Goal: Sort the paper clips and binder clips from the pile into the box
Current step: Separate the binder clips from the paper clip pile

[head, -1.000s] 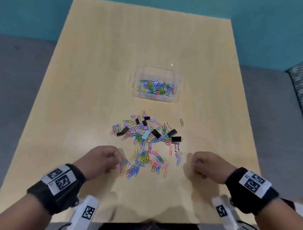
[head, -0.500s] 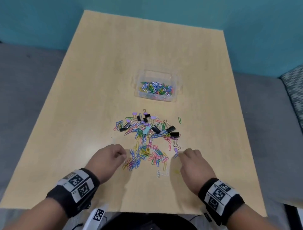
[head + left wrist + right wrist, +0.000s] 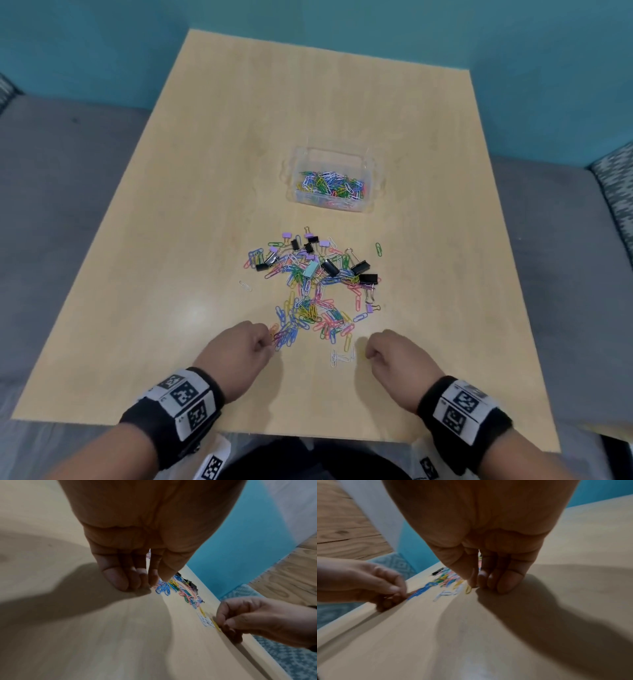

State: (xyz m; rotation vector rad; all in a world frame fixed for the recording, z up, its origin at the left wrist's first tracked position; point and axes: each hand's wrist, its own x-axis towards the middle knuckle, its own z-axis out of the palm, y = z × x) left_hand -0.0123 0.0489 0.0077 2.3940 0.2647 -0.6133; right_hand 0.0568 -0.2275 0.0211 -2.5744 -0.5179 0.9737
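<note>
Left hand point(image 3: 239, 353): fingers curled, pinching at the pile's near edge.
Right hand point(image 3: 394, 356): fingers curled beside a yellow clip point(image 3: 468, 588).
Pile point(image 3: 311, 291): middle of worktop point(image 3: 205, 171).
Box point(image 3: 330, 181): behind the pile.

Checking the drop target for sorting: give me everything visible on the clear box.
The clear box is a small, transparent, plastic-looking rectangular container with no lid on it. It sits upright on the wooden table, beyond the pile. Mixed-colour paper clips cover its bottom; no binder clips show inside. Neither hand touches it, and it stands apart from the pile.
</note>
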